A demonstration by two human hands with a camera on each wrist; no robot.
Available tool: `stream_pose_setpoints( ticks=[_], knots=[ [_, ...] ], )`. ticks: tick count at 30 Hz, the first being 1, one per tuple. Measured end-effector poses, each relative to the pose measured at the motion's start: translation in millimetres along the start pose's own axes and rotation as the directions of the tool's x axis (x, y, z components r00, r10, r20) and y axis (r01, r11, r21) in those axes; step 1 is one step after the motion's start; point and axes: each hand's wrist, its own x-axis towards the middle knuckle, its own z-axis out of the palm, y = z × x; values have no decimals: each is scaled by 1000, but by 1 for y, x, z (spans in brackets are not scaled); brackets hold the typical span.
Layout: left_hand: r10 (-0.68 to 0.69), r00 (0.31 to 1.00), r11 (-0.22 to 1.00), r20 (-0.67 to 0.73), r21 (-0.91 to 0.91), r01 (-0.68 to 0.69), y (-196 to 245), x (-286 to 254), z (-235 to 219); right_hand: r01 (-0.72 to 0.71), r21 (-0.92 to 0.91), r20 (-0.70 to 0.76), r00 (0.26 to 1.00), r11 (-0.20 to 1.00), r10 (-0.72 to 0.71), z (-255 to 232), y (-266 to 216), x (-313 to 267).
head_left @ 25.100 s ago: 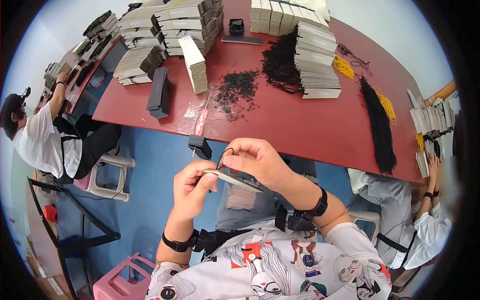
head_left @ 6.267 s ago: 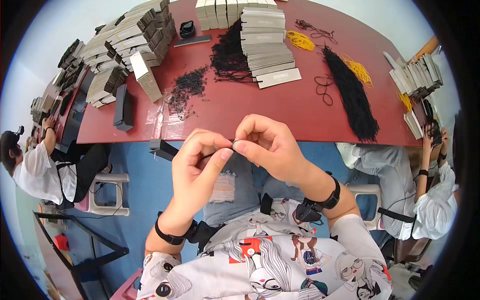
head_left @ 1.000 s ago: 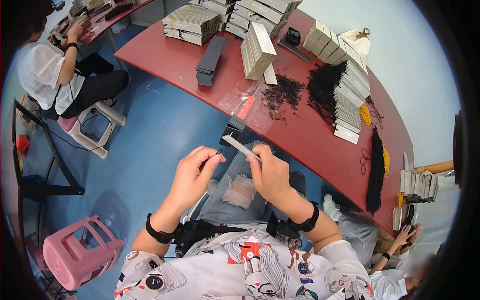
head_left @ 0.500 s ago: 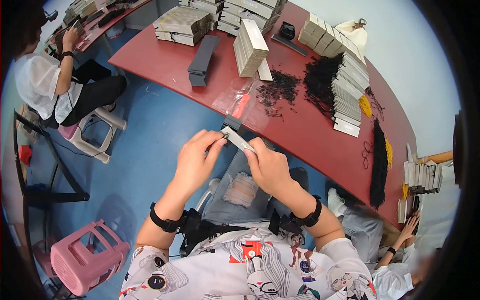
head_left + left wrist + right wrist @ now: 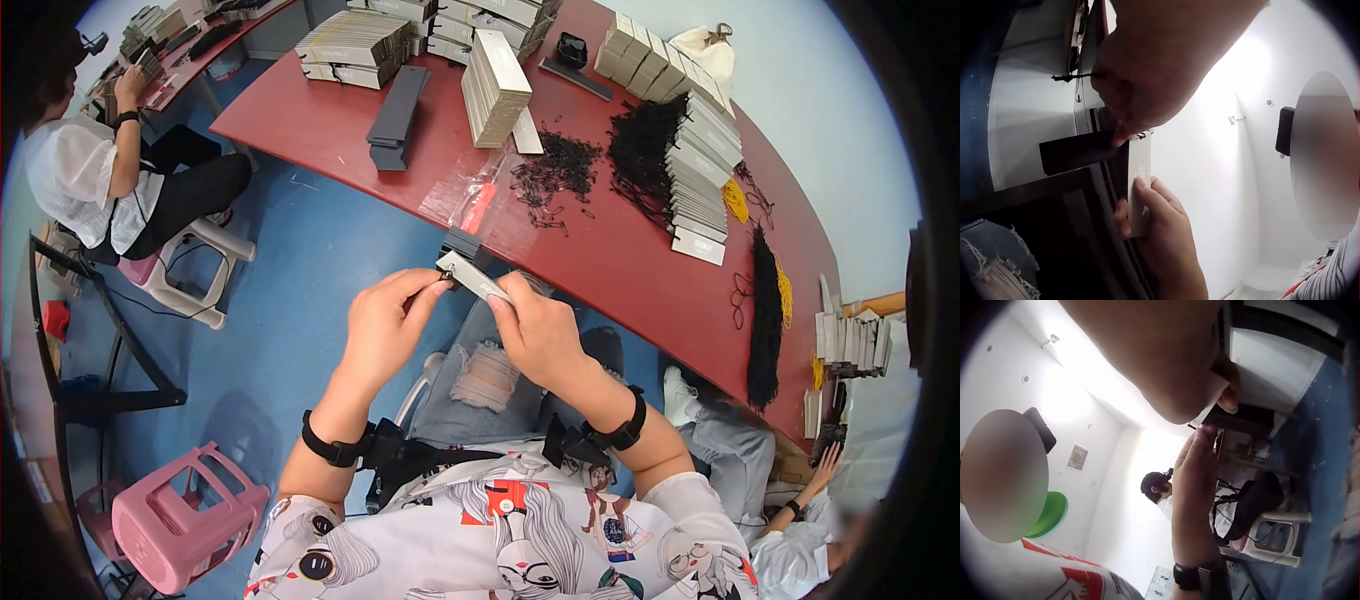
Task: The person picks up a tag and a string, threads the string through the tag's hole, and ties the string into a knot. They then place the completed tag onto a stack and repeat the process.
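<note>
White printed tag [image 5: 474,279] is extending beyond the right hand [image 5: 543,335], which is gripping its near end; the left hand [image 5: 385,325] is pinching black cord [image 5: 446,276] at its far end. Light fingertip pressure should be aligning both.

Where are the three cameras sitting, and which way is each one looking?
Head view: worn on the head, looking forward and down at the red table; both arms, the left hand, right hand, shirt and jeans show.
Left wrist view: on the left wrist, looking past the left hand at the right hand holding a card; some jeans show.
Right wrist view: on the right wrist, looking past the right hand toward the left hand and a seated person.
Head and left wrist views share both hands and the card.
</note>
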Motion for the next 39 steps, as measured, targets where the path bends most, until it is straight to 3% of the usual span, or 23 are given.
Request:
stream_pose_setpoints(
  ticks=[2,3,4,5,6,9,13,19,23,26,28,29,31,34,39],
  knots=[
    [-117,993,992,2,37,117,-5,3,4,-10,5,4,1000,1000,10,-1,0,0],
    [-114,993,993,6,37,114,-11,5,6,-9,10,3,1000,1000,9,-1,0,0],
    [-213,977,944,27,-253,213,-19,7,7,-8,14,0,1000,1000,8,-1,0,0],
    [-301,950,803,77,-517,296,-24,9,6,-11,14,-3,1000,1000,11,-1,0,-1],
    [-398,903,649,162,-646,402,-27,9,1,-12,22,-3,1000,1000,12,0,1,-1],
    [-359,932,707,51,-638,307,-33,7,16,-23,39,-2,1000,999,23,4,3,-1],
    [-226,973,854,-43,-489,177,-35,7,27,-40,74,-8,999,996,41,6,4,-2],
    [-237,969,923,-61,-327,205,-33,3,26,-61,105,23,998,993,59,6,6,-1],
    [-200,979,895,-36,-413,168,-42,0,34,-69,143,40,997,987,64,8,7,-2],
    [-224,975,798,-2,-574,182,-40,-2,32,-133,246,83,990,960,116,5,9,0],
    [-236,931,624,278,-691,364,-33,-3,24,-179,277,164,977,944,137,1,9,2],
    [-236,931,624,277,-691,364,-33,-4,23,-178,277,165,977,944,136,0,10,2],
    [-310,943,704,124,-636,316,-32,-5,24,-242,279,232,956,929,179,-2,10,2],
    [-272,961,757,49,-606,245,-36,-1,25,-226,241,206,962,944,178,0,9,2],
    [-260,955,734,139,-615,289,-35,-1,29,-181,215,210,968,960,135,2,12,4]
  ],
)
